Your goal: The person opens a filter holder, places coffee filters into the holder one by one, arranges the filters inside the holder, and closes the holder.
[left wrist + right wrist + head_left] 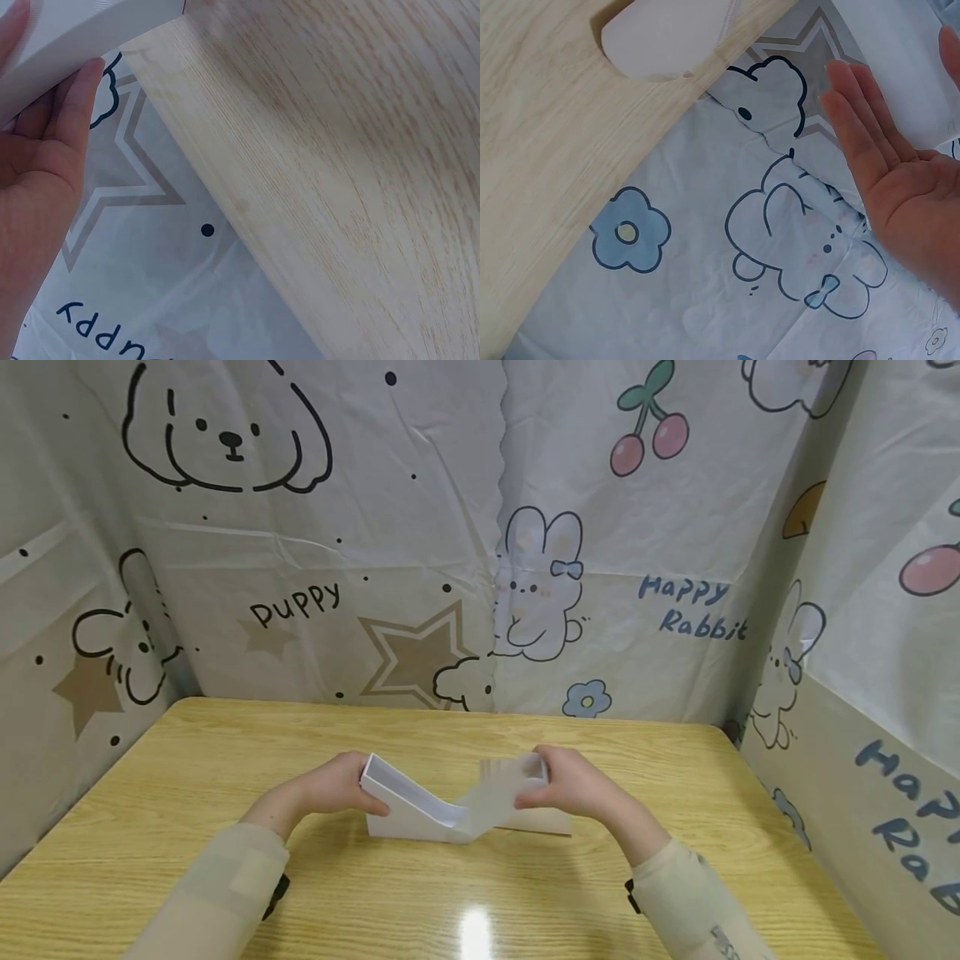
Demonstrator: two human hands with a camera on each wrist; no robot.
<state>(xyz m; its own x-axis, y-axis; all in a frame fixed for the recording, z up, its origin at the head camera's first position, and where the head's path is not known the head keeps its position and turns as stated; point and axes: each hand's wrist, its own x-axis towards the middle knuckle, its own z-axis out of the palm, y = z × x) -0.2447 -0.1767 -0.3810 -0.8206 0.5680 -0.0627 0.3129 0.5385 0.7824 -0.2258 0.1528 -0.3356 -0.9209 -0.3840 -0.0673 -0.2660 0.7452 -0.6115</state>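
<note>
My left hand (345,783) grips the upper left end of a narrow white open-topped box (416,818), thumb on its near side. The box slants down toward the middle. In the left wrist view, the left fingers (79,101) lie against the white box (82,49). My right hand (566,785) holds a second white hollow piece (498,797) by its right end. It is blurred, and its low end meets the box; whether they are joined I cannot tell. In the right wrist view, the white piece (904,71) lies between thumb and fingers.
A flat pale piece (543,821) lies on the wooden table (330,877) under the right hand; its rounded end (667,37) shows in the right wrist view. Printed cloth (420,527) hangs behind and on both sides of the table.
</note>
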